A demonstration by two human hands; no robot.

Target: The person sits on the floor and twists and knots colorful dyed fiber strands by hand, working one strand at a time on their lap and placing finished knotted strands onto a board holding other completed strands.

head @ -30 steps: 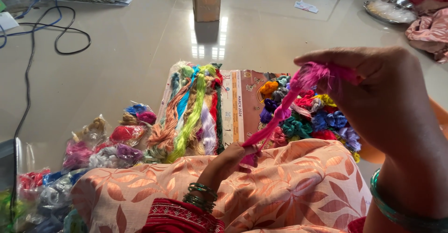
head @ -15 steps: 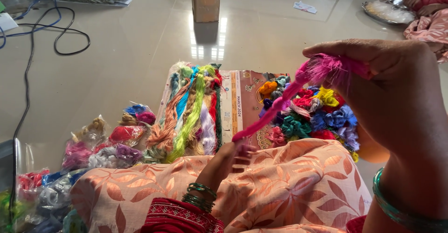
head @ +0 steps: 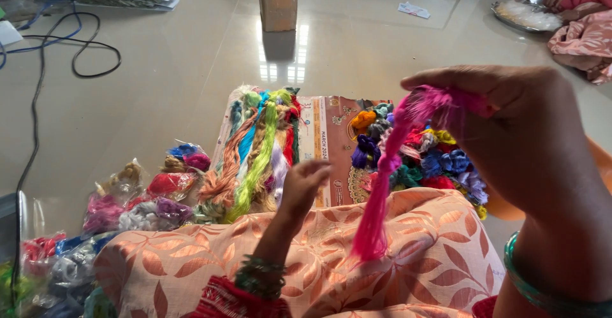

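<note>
- The right hand [head: 510,139] is raised close to the camera, fingers pinched shut on the top end of a pink tassel [head: 382,184].
- The tassel hangs down from that grip, slanting to the lower left, its loose end spread over the knee in peach leaf-print cloth [head: 421,254].
- The left hand [head: 303,184] sits lower, just left of the tassel and apart from it, fingers loosely curled and holding nothing that I can see; green bangles [head: 258,276] ring its wrist.
- Beyond the left hand, long skeins [head: 258,146] of green, orange, blue and red thread lie side by side on the floor [head: 357,57].
- A printed card [head: 325,146] lies between the skeins and a heap of small coloured thread bundles [head: 440,159], which sits behind the tassel.
- To the left, more thread in clear bags [head: 137,197] rests on the floor.
- Farther off stand a small cardboard box [head: 277,0] and a black cable [head: 76,50].
- At top right, another person in pink sits by a metal plate [head: 526,15].
</note>
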